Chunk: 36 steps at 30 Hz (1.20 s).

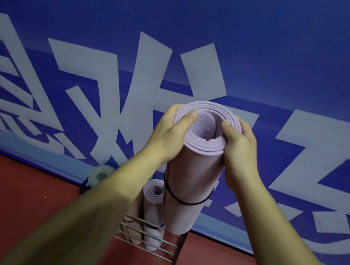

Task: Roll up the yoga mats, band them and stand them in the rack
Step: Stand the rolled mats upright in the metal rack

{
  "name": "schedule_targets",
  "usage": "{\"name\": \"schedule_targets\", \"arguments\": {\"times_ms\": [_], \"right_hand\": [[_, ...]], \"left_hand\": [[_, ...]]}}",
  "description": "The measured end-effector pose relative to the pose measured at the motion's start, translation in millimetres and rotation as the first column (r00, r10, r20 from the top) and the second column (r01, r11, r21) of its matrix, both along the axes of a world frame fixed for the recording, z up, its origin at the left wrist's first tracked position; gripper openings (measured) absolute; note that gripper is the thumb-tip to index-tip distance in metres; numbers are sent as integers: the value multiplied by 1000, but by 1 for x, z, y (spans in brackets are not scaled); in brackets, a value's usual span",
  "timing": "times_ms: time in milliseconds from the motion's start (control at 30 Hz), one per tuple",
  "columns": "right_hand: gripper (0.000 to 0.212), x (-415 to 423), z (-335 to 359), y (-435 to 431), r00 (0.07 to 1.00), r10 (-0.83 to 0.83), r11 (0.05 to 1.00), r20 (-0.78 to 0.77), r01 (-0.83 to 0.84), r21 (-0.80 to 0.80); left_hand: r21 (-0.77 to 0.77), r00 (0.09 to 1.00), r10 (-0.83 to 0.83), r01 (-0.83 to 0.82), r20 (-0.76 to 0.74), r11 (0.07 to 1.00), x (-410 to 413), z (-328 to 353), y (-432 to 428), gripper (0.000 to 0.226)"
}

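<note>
A blue lettered wall meets the red floor, where a wire rack stands. The left hand and right hand grip the top of an upright lilac mat, thumbs hooked over its rim. This is likely to steer its lower end into the rack's right side, beside the other rolls. A black band keeps it from unrolling.

Illegible white lettering on blue wall

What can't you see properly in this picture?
All head view.
Grey-green roll: mostly hidden by the left forearm.
Left hand and right hand: fingertips hidden behind the held mat.
Rack: its bottom hidden by mats.
Wall lettering: cut off by edges.
</note>
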State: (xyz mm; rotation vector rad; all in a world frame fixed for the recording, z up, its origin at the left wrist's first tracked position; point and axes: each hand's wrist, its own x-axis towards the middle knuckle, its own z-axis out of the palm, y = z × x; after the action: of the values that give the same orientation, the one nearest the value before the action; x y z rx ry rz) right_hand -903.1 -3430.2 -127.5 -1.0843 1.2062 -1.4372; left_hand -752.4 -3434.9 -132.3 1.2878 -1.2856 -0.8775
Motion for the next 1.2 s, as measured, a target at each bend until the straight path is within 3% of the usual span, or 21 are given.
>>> {"name": "schedule_targets", "arguments": {"times_ms": [300, 600, 833, 1200], "right_hand": [[23, -3, 3, -51, 1000, 19, 999, 12, -20, 28], [24, -3, 10, -71, 994, -104, 993, 19, 103, 51], [22, 8, 10, -80, 982, -179, 983, 66, 176, 55], [22, 23, 1, -82, 974, -204, 978, 96, 198, 73]], "left_hand": [[-24, 1000, 25, -25, 16, 999, -2, 3, -60, 57], [-21, 998, -62, 61, -28, 998, -7, 6, -93, 50], [20, 996, -90, 89, 28, 996, 0, 14, -108, 45], [30, 993, -91, 89, 77, 996, 12, 7, -113, 54]]}}
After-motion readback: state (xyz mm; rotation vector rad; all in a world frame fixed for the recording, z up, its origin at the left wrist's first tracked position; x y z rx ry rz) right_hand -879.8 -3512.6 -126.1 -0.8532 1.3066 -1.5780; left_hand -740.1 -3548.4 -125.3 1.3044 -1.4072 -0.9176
